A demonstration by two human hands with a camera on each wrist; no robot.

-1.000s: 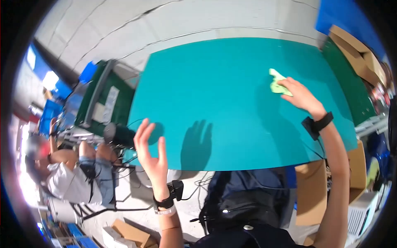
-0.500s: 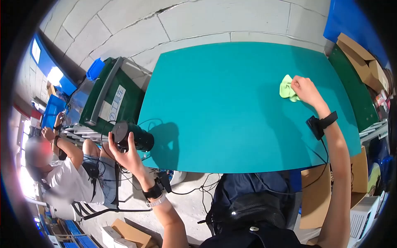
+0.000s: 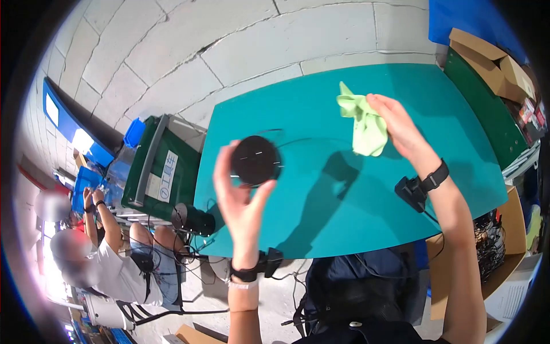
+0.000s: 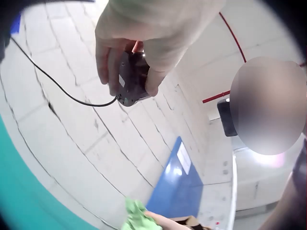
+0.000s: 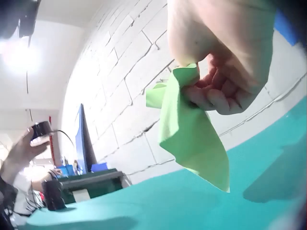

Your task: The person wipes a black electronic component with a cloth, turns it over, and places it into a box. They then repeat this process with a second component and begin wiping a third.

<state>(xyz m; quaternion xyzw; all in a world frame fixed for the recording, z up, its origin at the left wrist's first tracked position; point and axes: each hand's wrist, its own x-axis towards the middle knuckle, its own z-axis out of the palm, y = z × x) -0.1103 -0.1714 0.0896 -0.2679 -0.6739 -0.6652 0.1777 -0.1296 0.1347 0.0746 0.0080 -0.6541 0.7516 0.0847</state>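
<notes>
My left hand (image 3: 238,198) grips a round black device (image 3: 255,160) above the left half of the teal table (image 3: 309,212). A thin black cable trails from the device, and in the left wrist view the fingers and thumb hold the device (image 4: 132,79) by its sides. My right hand (image 3: 401,129) pinches a light green cloth (image 3: 369,129) over the table's right half. From the right wrist view, the cloth (image 5: 192,134) hangs down from the curled fingers of that hand (image 5: 223,57).
A black cylinder (image 3: 197,221) stands at the table's left edge, beside a dark green case (image 3: 157,166). People (image 3: 114,258) sit at the left. Cardboard boxes (image 3: 487,63) lie at the right, and a dark backpack (image 3: 355,292) is below the front edge.
My left hand has gone from the cylinder area up and right, now holding the round device. My right hand has lifted the cloth and moved it left.
</notes>
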